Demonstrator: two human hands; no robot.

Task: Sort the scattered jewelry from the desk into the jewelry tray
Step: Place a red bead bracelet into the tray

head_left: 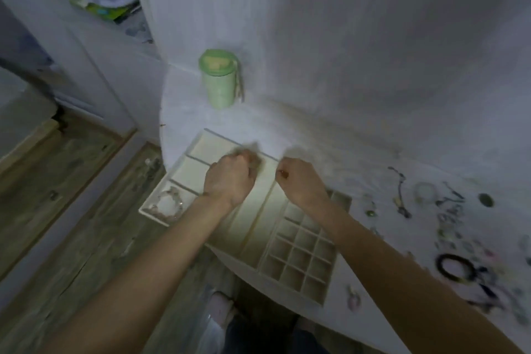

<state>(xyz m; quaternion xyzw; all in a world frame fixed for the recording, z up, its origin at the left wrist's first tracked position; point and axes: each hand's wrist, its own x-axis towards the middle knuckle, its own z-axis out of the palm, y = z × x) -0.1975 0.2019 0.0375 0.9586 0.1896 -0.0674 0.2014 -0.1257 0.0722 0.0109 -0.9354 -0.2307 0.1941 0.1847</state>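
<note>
Cream and many-celled, the jewelry tray (290, 261) lies at centre frame on the white desk (330, 152), one beaded bracelet (168, 204) already in its lower-left cell. Both the left hand (228, 178) and right hand (300, 181) hover curled over its long middle slots; blur hides whether they pinch anything, perhaps a fine chain being laid in. Next likely comes a reach right to the scattered jewelry (454, 227), beginning with an easily lifted piece.

both arms outstretched, left hand (230, 178) and right hand (300, 181) fisted
</note>
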